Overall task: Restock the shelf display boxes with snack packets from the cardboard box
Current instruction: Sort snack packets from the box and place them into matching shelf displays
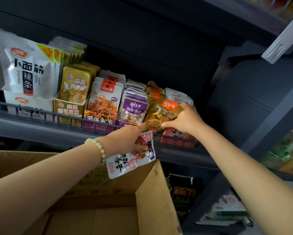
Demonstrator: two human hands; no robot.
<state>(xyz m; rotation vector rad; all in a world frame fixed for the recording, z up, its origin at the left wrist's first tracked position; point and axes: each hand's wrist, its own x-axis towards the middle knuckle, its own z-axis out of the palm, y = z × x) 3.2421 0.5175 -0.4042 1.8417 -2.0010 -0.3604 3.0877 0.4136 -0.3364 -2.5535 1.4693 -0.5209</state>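
Head view is showing two bare hands reaching up to one dark grey metal shelf [23, 127]. The left hand [130, 139] is gripping one white plastic snack packet with red print [125, 165], fingers curled over it, and this packet is hanging just above one open brown cardboard box [156, 192]. Its index finger is stretching up to the lower edge of one gold foil snack packet with orange label [162, 114]. The right hand [184, 121] is pinching this gold packet, thumb under and fingers on top, at the front of the fifth row from the left. Six rows of packets are standing side by side in display boxes on the shelf. One bracelet of pale green beads [99, 148] is sitting on the left wrist.
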